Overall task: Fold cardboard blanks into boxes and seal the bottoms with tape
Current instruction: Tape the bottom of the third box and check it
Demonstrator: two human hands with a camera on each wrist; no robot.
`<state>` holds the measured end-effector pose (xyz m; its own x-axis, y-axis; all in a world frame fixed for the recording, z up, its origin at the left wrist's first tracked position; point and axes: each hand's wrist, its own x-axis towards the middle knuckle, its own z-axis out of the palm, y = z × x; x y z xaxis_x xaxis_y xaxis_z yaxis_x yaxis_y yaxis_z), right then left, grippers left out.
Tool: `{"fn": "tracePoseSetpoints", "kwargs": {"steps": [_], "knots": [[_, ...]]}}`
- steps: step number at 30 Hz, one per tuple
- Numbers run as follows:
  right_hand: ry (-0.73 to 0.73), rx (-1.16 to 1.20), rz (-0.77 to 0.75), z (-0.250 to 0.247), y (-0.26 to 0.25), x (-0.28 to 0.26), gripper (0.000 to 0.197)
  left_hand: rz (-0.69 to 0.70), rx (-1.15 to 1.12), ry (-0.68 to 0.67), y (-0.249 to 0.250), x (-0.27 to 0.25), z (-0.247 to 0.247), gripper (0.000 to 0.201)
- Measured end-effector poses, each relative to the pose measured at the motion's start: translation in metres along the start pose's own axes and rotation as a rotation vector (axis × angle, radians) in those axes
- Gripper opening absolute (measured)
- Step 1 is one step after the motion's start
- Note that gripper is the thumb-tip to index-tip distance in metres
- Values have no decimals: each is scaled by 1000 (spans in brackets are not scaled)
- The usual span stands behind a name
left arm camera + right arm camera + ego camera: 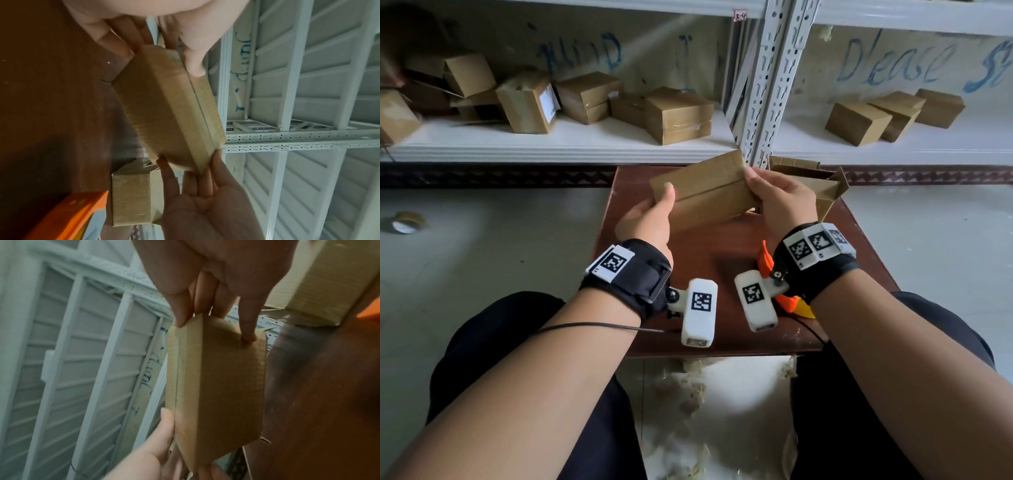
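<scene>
1. Cardboard: the small brown cardboard box (705,192), its flaps folded shut along a centre seam, is held in the air above the dark red-brown wooden desk (726,270), tilted, seam side toward the person.
2. It will likely handle as light and fairly stiff, though the hollow walls could buckle under a hard squeeze; the short ends and corners look like the safest places to take hold.
3. The left hand (650,219) holds the box's left end, thumb pressed on the flap face near the seam, fingers curled behind.
4. The right hand (780,197) pinches the right end, thumb on top by the seam, fingers wrapped round the far side.
5. No tape shows on the seam. A brown tape roll (407,222) lies on the pale floor, well apart to the left, so sealing probably remains.
6. Another open brown cardboard box (822,185) sits on the desk behind the right hand.
</scene>
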<state>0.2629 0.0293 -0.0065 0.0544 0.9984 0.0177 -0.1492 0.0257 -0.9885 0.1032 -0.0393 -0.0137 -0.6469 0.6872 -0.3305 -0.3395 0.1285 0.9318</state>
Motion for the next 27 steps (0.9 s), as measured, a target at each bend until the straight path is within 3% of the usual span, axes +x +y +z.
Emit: {"fn": "tracePoseSetpoints", "kwargs": {"steps": [5,10,14,16,22,27], "knots": [[46,173,151,-5,-11,-3,20,195,-59,68,10,2,4,32],[-32,177,200,-2,-2,-9,42,376,-64,-19,22,5,2,21],[-24,87,135,7,9,-16,14,496,-27,-20,28,9,-3,27],[-40,84,114,10,10,-19,11,494,-44,-26,31,12,-6,28],[-73,147,-4,13,2,-22,29,383,-105,54,39,16,-14,23],[-77,191,-32,10,0,-23,35,323,-129,36,41,16,-14,31]]}}
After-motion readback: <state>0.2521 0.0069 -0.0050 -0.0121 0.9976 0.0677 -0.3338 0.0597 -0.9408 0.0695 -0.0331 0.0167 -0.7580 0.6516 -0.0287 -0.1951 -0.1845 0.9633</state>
